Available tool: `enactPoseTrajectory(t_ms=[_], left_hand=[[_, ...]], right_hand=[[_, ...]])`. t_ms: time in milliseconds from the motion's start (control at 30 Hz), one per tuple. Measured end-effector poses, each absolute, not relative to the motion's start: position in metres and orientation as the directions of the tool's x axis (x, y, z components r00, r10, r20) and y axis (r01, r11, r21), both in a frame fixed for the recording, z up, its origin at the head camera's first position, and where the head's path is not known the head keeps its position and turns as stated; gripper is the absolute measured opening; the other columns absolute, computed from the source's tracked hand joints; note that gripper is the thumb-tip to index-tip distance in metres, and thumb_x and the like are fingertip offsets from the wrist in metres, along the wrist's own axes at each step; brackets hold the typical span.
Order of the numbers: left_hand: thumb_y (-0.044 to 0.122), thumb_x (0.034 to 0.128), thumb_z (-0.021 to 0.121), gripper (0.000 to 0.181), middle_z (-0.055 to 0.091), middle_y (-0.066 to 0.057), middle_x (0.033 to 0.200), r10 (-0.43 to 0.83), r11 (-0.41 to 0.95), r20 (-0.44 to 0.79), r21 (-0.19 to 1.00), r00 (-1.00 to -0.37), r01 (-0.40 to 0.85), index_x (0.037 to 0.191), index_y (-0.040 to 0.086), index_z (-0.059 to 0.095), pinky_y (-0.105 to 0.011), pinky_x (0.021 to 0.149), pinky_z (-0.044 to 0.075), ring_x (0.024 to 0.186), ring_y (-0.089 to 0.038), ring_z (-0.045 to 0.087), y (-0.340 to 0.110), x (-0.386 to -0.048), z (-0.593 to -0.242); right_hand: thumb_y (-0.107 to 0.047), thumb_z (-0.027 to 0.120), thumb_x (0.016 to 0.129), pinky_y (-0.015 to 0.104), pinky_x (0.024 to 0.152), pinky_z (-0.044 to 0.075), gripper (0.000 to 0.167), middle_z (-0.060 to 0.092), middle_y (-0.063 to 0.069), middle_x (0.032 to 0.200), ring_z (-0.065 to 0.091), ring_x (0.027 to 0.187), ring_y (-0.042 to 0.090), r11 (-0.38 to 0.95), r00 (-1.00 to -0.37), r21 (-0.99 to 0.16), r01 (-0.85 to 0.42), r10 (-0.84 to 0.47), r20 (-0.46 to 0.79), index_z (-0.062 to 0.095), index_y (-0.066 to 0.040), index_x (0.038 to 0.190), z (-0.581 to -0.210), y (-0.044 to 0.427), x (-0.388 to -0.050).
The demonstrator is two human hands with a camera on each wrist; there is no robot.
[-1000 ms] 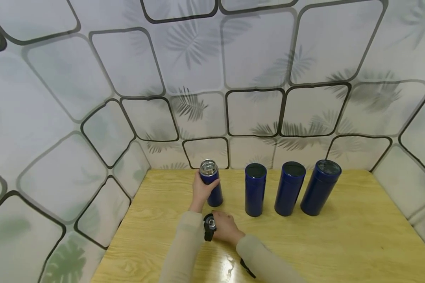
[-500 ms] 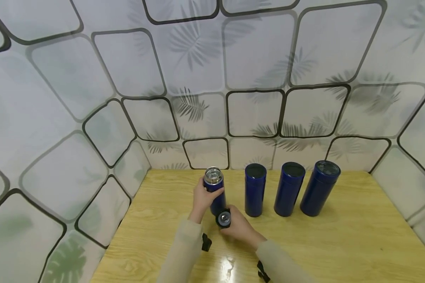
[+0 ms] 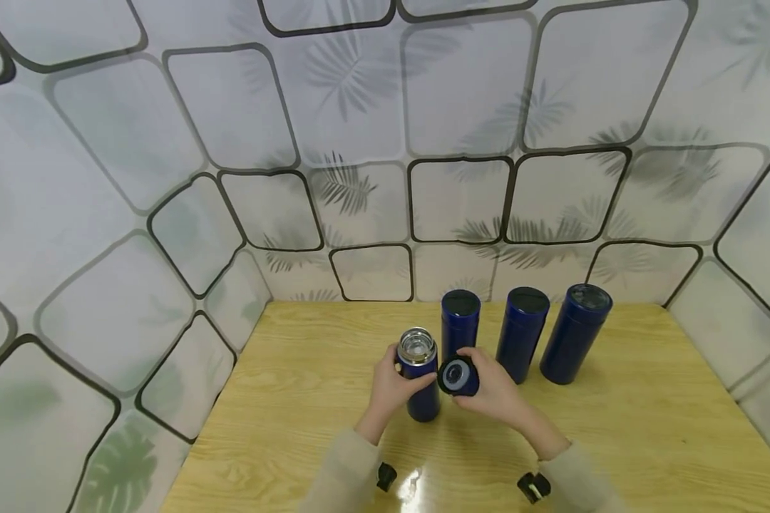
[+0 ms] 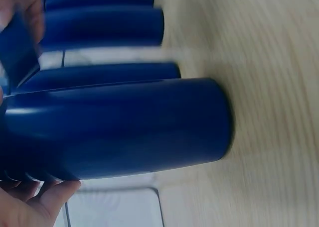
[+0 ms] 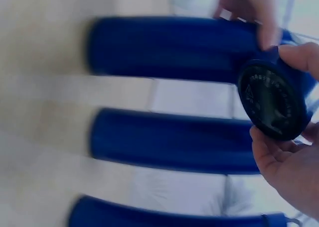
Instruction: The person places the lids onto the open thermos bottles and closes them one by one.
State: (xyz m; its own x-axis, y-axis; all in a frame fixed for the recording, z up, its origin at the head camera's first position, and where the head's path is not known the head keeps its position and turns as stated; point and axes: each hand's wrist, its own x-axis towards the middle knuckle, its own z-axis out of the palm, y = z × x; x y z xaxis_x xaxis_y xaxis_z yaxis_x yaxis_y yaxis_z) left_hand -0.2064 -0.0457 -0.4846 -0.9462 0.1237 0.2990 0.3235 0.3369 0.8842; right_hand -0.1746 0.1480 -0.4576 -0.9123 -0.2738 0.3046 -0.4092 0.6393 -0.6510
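Note:
My left hand (image 3: pixel 393 388) grips a blue thermos bottle (image 3: pixel 423 402) around its upper body, thumb across the front. The bottle is lidless, its silvery steel mouth facing up. Beside it my right hand (image 3: pixel 493 388) holds the bottle's lid (image 3: pixel 458 375), tilted so that its grey, ringed underside faces the head camera. In the right wrist view the lid's black top (image 5: pixel 271 100) shows small white print, with thumb and fingers around its sides. The left wrist view shows the bottle's blue side (image 4: pixel 129 127) with fingers (image 4: pixel 47 202) along it.
Three lidded blue bottles stand in a row at the back: one (image 3: pixel 460 324) partly behind the lid, a middle one (image 3: pixel 522 335), and a right one (image 3: pixel 576 335). The wooden table (image 3: pixel 308 356) meets a patterned wall (image 3: pixel 372 274) at the rear.
The left hand has brought the open bottle rightward and nearer the camera. My right hand has swung right and up with the lid, now beside the bottle's mouth. The three other bottles stay put.

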Motion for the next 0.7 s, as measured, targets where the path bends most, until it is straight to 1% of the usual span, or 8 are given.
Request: enactPoseTrajectory(t_ms=[67,133,233,333,400,533,700], left_hand=[[0.030,0.0669,0.077,0.066,0.055,-0.008,0.109,0.157,0.326,0.288,0.888,-0.945,0.324,0.119,0.002,0.047,-0.037,0.077,0.046,0.099,-0.022,0.052,-0.039,-0.201,-0.485],[0.029,0.0671,0.077,0.067,0.055,-0.008,0.110,0.178,0.318,0.284,0.889,-0.942,0.329,0.119,0.002,0.046,-0.037,0.077,0.046,0.100,-0.022,0.051,-0.033,-0.196,-0.485],[0.026,0.0666,0.078,0.067,0.054,-0.008,0.111,0.196,0.325,0.287,0.883,-0.938,0.339,0.120,0.002,0.046,-0.039,0.078,0.046,0.101,-0.023,0.051,-0.027,-0.192,-0.485],[0.022,0.0661,0.079,0.066,0.054,-0.009,0.111,0.205,0.323,0.291,0.881,-0.934,0.346,0.120,0.001,0.045,-0.040,0.079,0.045,0.102,-0.023,0.051,-0.024,-0.188,-0.485],[0.022,0.0658,0.079,0.066,0.054,-0.008,0.111,0.217,0.312,0.293,0.883,-0.931,0.350,0.119,0.002,0.046,-0.038,0.079,0.045,0.102,-0.022,0.052,-0.021,-0.185,-0.485],[0.023,0.0665,0.078,0.065,0.055,-0.005,0.110,0.252,0.288,0.307,0.882,-0.918,0.374,0.120,0.004,0.046,-0.032,0.078,0.046,0.099,-0.018,0.053,-0.016,-0.181,-0.487],[0.022,0.0675,0.077,0.063,0.056,-0.005,0.109,0.275,0.277,0.348,0.864,-0.896,0.420,0.120,0.005,0.046,-0.028,0.076,0.046,0.097,-0.016,0.054,-0.011,-0.177,-0.489]], right_hand=[[-0.013,0.079,0.060,0.045,0.078,0.043,0.071,0.049,0.016,0.111,0.050,0.099,0.031,0.656,-0.894,-0.608,-0.447,-0.298,0.335,0.046,0.000,0.121,-0.444,0.156,-0.173],[-0.013,0.079,0.061,0.046,0.078,0.043,0.072,0.048,0.016,0.114,0.049,0.101,0.032,0.653,-0.884,-0.597,-0.466,-0.314,0.346,0.045,-0.001,0.124,-0.432,0.163,-0.171],[-0.010,0.078,0.062,0.045,0.078,0.043,0.072,0.048,0.017,0.115,0.049,0.101,0.031,0.626,-0.875,-0.612,-0.483,-0.330,0.354,0.043,0.001,0.124,-0.419,0.170,-0.170],[-0.010,0.078,0.064,0.043,0.079,0.043,0.069,0.049,0.015,0.115,0.048,0.102,0.028,0.602,-0.872,-0.631,-0.490,-0.339,0.353,0.042,0.001,0.122,-0.410,0.174,-0.171],[-0.011,0.077,0.065,0.043,0.081,0.042,0.067,0.048,0.013,0.115,0.047,0.104,0.027,0.593,-0.867,-0.633,-0.497,-0.345,0.359,0.042,-0.001,0.121,-0.406,0.174,-0.172],[-0.012,0.077,0.066,0.043,0.081,0.041,0.063,0.048,0.010,0.113,0.046,0.100,0.024,0.573,-0.851,-0.629,-0.526,-0.362,0.382,0.043,-0.003,0.119,-0.399,0.171,-0.173],[-0.012,0.076,0.067,0.041,0.077,0.043,0.062,0.046,0.013,0.113,0.047,0.097,0.025,0.569,-0.837,-0.614,-0.546,-0.388,0.385,0.044,-0.003,0.119,-0.394,0.161,-0.174]])
